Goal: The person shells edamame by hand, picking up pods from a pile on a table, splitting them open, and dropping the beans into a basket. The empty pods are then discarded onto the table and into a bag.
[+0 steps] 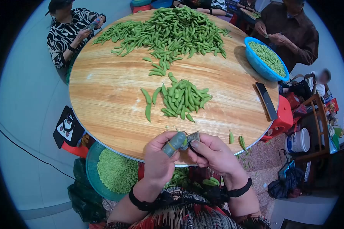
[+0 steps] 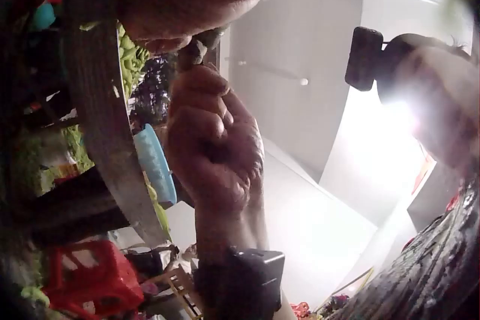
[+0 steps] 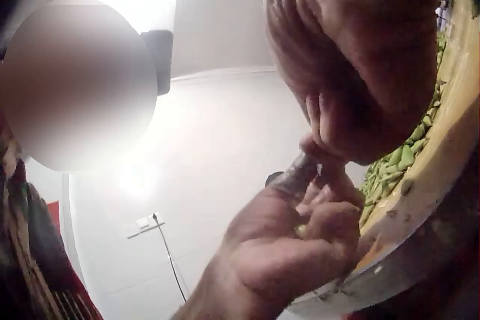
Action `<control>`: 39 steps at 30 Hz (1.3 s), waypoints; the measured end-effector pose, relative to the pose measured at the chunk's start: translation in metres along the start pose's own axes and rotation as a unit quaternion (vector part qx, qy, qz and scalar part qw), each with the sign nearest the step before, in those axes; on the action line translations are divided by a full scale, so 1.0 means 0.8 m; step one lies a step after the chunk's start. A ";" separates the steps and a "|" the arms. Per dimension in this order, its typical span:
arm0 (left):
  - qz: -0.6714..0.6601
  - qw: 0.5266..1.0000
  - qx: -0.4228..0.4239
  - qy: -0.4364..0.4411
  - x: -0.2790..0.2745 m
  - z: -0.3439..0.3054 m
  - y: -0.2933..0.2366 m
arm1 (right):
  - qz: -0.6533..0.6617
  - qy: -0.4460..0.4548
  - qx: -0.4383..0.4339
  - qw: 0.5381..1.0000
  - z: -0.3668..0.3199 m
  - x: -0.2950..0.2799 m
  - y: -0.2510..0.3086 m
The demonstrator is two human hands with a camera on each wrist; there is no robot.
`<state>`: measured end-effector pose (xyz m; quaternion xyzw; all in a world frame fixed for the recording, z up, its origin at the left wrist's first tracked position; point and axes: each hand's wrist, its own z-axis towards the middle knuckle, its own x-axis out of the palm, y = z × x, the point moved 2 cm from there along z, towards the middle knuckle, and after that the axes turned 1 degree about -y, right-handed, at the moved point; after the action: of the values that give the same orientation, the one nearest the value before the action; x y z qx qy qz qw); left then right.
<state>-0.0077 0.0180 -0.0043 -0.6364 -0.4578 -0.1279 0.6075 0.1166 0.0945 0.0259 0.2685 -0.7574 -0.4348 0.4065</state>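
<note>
Both hands meet over the near edge of the round wooden table (image 1: 114,91). My left hand (image 1: 156,162) wears a grey-green finger cover (image 1: 174,143) with a yellow band on its thumb. Opposite it, my right hand (image 1: 217,154) has a dark grey cover (image 1: 193,138) on a finger, its thumb bent against it. Pinched between the two hands is a green bean pod (image 1: 185,142), mostly hidden by the covers. In the right wrist view, a bit of green (image 3: 301,230) shows among the left fingers. Beyond the hands lies a small heap of pods (image 1: 183,97).
A large pod pile (image 1: 179,30) covers the table's far side. Shelled beans fill a blue basin (image 1: 252,57) at right and a green basin (image 1: 91,168) below left. A phone (image 1: 266,101) lies near the right edge. Two people sit across; a red stool (image 1: 284,114) stands right.
</note>
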 end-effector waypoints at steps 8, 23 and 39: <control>-0.001 0.990 -0.040 0.138 -0.010 0.007 -0.004 | 0.130 -0.014 0.046 0.990 0.006 0.002 -0.006; 0.286 0.946 0.155 0.008 -0.011 0.005 -0.001 | -0.332 -0.202 -0.199 0.900 0.016 0.015 -0.003; 0.264 0.963 0.050 -0.022 -0.003 0.012 -0.028 | -0.596 -0.265 -0.242 0.718 0.065 -0.027 0.008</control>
<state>-0.0295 0.0221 0.0062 -0.7063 -0.2924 0.0737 0.6404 0.0836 0.1367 0.0080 0.4309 -0.3867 -0.8088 -0.1030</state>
